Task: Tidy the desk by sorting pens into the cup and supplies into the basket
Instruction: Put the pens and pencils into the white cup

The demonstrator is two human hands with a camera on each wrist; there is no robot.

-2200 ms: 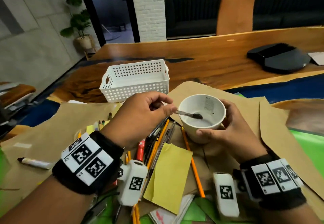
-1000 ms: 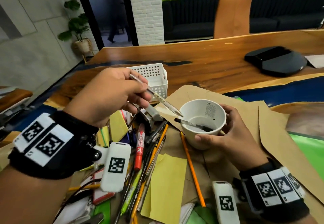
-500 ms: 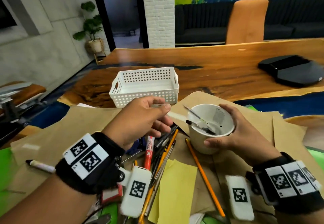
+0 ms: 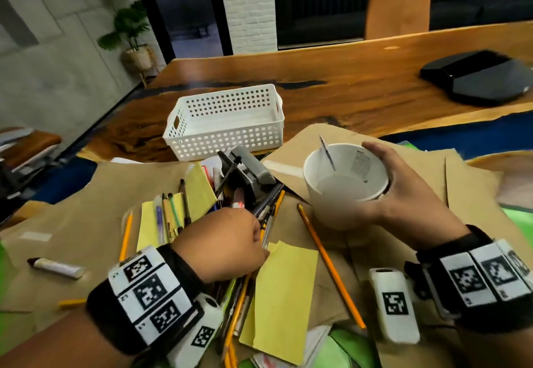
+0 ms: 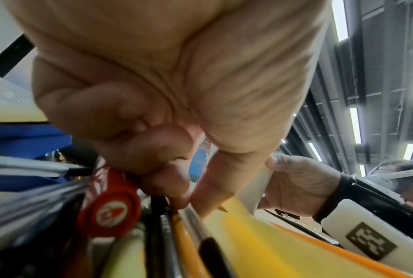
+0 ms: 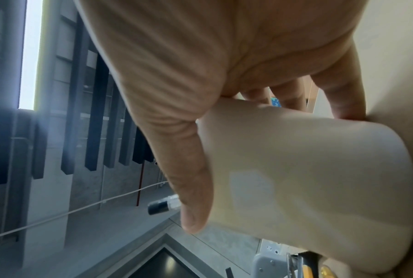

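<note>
Your right hand (image 4: 403,194) wraps the white cup (image 4: 344,186), thumb on the near wall and fingers curled round the far side, and you carry it tilted with its mouth turned toward the pile, I'd say so each pen has a short trip. One thin pen (image 4: 327,152) already leans against the cup's inner wall, tip up past the rim. Your left hand (image 4: 222,245) is down in the heap of pens and pencils (image 4: 268,212) near the front edge of the worktop, and the wrist view shows thumb and forefinger closing on a slim barrel (image 5: 191,218) beside a red marker cap (image 5: 109,212); the grip looks pinched together on it, though which barrel it has I can't tell you for sure in that tangle. The white basket (image 4: 225,125) waits farther back toward the middle of the worktop, nothing visible in it, so the supplies job seems untouched: the grey stapler (image 4: 249,171) sits just in front of it and the yellow sticky notes (image 4: 284,289) lie at the near edge, half over the pens. A loose orange pencil (image 4: 328,266) lies slantwise between your two wrists. Lift cleanly here, because neighbours may drag along.
</note>
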